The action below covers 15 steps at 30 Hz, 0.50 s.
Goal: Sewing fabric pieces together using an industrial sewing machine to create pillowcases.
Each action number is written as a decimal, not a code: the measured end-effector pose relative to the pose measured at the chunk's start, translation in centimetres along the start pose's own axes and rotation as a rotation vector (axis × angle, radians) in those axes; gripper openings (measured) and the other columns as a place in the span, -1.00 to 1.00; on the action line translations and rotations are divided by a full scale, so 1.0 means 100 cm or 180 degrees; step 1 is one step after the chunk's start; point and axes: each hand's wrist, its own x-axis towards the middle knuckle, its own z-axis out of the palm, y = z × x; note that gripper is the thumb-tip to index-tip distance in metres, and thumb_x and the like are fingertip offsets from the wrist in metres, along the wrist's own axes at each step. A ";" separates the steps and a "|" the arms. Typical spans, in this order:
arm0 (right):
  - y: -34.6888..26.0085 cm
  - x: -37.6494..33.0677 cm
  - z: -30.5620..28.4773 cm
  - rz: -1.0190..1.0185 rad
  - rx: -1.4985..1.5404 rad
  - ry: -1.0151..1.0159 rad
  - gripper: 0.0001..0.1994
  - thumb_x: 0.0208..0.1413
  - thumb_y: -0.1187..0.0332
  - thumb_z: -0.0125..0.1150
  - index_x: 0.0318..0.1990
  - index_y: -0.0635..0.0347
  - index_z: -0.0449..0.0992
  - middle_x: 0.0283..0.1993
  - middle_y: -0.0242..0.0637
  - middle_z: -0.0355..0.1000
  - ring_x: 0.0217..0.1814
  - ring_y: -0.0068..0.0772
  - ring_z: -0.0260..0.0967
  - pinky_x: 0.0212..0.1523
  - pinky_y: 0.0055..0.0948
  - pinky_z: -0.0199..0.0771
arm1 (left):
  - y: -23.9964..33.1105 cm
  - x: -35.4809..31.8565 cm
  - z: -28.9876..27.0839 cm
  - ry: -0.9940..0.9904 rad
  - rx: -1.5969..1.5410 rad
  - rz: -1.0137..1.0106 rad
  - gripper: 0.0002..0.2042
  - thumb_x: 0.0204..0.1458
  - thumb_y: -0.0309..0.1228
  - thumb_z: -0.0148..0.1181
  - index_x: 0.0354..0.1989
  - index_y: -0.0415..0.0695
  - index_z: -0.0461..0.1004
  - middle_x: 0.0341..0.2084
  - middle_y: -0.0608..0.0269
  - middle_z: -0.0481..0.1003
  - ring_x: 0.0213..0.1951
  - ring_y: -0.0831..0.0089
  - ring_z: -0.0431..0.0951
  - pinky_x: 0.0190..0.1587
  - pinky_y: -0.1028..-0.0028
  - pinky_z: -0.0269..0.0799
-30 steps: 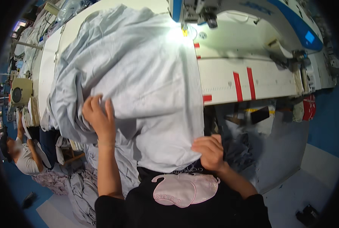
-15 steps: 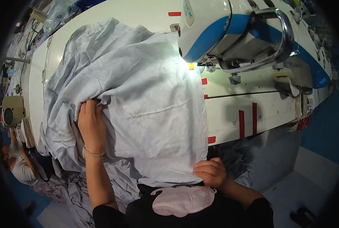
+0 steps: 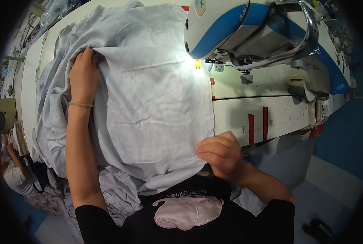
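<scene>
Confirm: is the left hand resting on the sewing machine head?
No. The left hand lies flat on the pale blue fabric, well to the left of the sewing machine.

Cloth [image 3: 149, 93] lies on the table [image 3: 246, 110] (sewing machine [image 3: 262, 32] right, behind it).

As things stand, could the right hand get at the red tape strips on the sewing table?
Probably yes: the right hand pinches the pale blue fabric at its corner, and bare tabletop lies between it and the red tape strips.
</scene>
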 end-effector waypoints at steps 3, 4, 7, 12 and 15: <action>0.010 0.012 -0.002 0.0018 -0.0087 -0.0115 -0.85 -0.20 0.59 0.20 -0.43 0.13 0.58 -0.28 -0.41 0.55 -0.19 -0.42 0.54 -0.21 -0.42 0.32 | -0.011 0.012 0.013 0.0091 0.0102 0.0026 -0.84 0.14 -0.48 0.13 -0.12 -0.19 0.41 -0.19 -0.02 0.53 -0.15 -0.08 0.53 -0.14 0.12 0.43; 0.013 0.017 -0.002 0.0005 -0.0191 -0.0107 -0.86 -0.21 0.58 0.19 -0.45 0.14 0.58 -0.29 -0.41 0.55 -0.19 -0.42 0.54 -0.21 -0.42 0.32 | -0.014 0.016 0.018 0.0117 0.0122 0.0003 -0.84 0.14 -0.48 0.12 -0.12 -0.19 0.41 -0.19 -0.02 0.53 -0.15 -0.08 0.53 -0.14 0.11 0.43; 0.024 0.033 -0.002 -0.0059 -0.0305 -0.0027 -0.84 -0.23 0.61 0.17 -0.46 0.16 0.58 -0.28 -0.39 0.55 -0.19 -0.41 0.53 -0.20 -0.43 0.32 | -0.018 0.033 0.027 0.0160 0.0149 0.0044 -0.85 0.15 -0.49 0.10 -0.12 -0.18 0.39 -0.21 -0.03 0.52 -0.15 -0.09 0.53 -0.15 0.09 0.44; 0.044 0.055 -0.002 -0.0271 -0.0308 0.0217 -0.81 -0.26 0.64 0.15 -0.44 0.19 0.57 -0.26 -0.37 0.56 -0.17 -0.38 0.53 -0.18 -0.38 0.33 | -0.025 0.059 0.040 0.0300 0.0109 0.0159 -0.88 0.13 -0.48 0.10 -0.18 -0.18 0.39 -0.25 -0.03 0.51 -0.16 -0.08 0.52 -0.17 0.08 0.43; 0.054 0.063 -0.003 -0.0248 -0.0485 0.0145 -0.78 -0.25 0.67 0.09 -0.42 0.19 0.57 -0.26 -0.34 0.56 -0.15 -0.34 0.53 -0.15 -0.34 0.34 | -0.043 0.067 0.056 0.0399 0.0100 0.0251 -0.88 0.14 -0.47 0.10 -0.18 -0.18 0.39 -0.24 -0.02 0.52 -0.16 -0.08 0.52 -0.16 0.07 0.44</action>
